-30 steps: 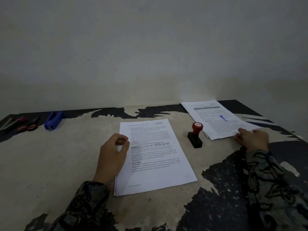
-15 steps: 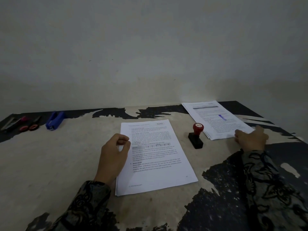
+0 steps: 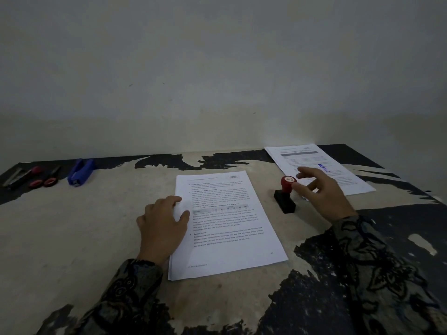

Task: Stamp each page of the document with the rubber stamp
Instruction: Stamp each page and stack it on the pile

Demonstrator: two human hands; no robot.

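Right hand (image 3: pixel 324 194) open-fingered at rubber stamp (image 3: pixel 286 195); left hand (image 3: pixel 162 223) flat on document (image 3: pixel 227 223).

1 head-worn view, looking forward and down, close over table (image 3: pixel 72 238), facing wall (image 3: pixel 217 68)

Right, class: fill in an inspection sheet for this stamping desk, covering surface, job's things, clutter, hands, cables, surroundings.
Surface: worn table, pale with dark peeling patches.
Job's things: unstamped stack in the centre; rubber stamp upright to its right; stamped pile at far right, blue mark showing.
Clutter: blue stapler, red-handled scissors and a cutter at far left.
Hands: left hand rests open on the stack's left edge; right hand reaches the stamp's red knob, fingers spread, not yet closed.
Cables: nothing seen.
Surroundings: plain wall behind.
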